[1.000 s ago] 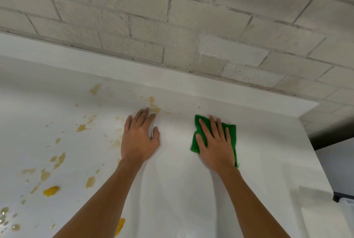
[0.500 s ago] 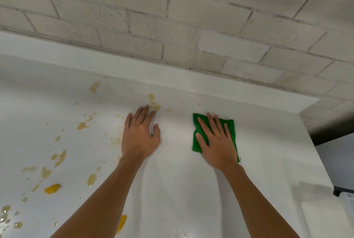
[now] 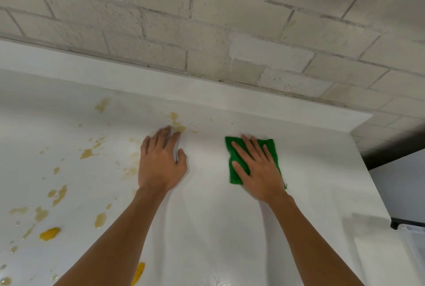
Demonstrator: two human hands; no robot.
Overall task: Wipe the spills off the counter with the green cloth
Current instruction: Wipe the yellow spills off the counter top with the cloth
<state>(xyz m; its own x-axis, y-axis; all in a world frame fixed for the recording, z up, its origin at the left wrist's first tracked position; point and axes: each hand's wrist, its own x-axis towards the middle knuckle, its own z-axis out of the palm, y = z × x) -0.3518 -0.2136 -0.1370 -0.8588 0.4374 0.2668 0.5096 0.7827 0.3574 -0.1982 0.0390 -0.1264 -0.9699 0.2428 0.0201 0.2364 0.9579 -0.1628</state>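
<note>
A folded green cloth (image 3: pixel 234 170) lies flat on the white counter (image 3: pixel 211 228) near the back right. My right hand (image 3: pixel 257 170) presses down on it with straight, spread fingers and covers most of it. My left hand (image 3: pixel 161 161) rests flat on the bare counter to the left of the cloth, fingers straight, fingertips close to a tan spill (image 3: pixel 177 123) by the back upstand. Yellow-brown spills (image 3: pixel 87 153) are scattered across the left half of the counter, with a bright yellow blob (image 3: pixel 49 234) near the left front.
A low white upstand (image 3: pixel 207 92) runs along the counter's back under a pale brick wall (image 3: pixel 230 21). The counter ends at a right edge (image 3: pixel 372 182), with a darker drop beyond. Another yellow blob (image 3: pixel 139 272) lies beside my left forearm.
My right hand has slid the green cloth a little farther toward the back of the counter. My left hand stays pressed in the same place.
</note>
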